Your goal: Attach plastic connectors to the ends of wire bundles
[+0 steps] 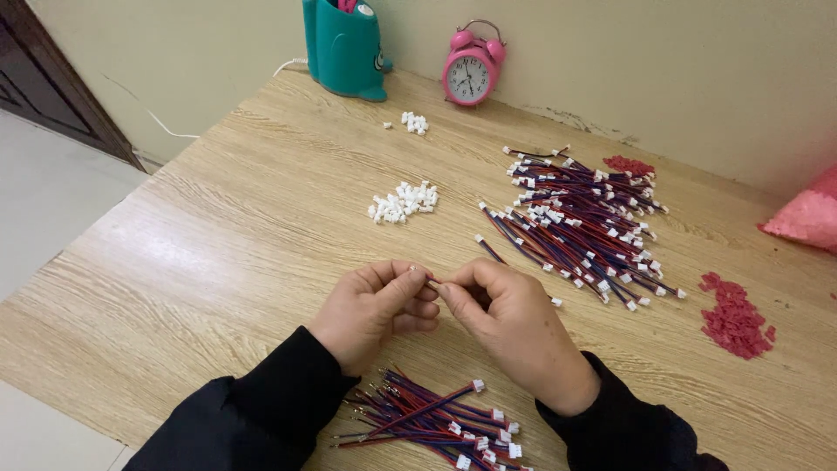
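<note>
While both hands meet above the middle of the wooden table [200, 262], the left hand [370, 310] pinches a small white connector [415, 271] between thumb and forefinger, and the right hand [510, 318] closes its fingertips on a thin wire lead [433, 283] whose end points left into that connector; its visible stretch runs roughly left-right, the rest hidden in the hand. A bundle of red-and-blue leads [436, 419] lies just below the wrists, a larger heap [580, 222] to the right. A beige wall backs the table, with a pink alarm clock [471, 71] against it.
</note>
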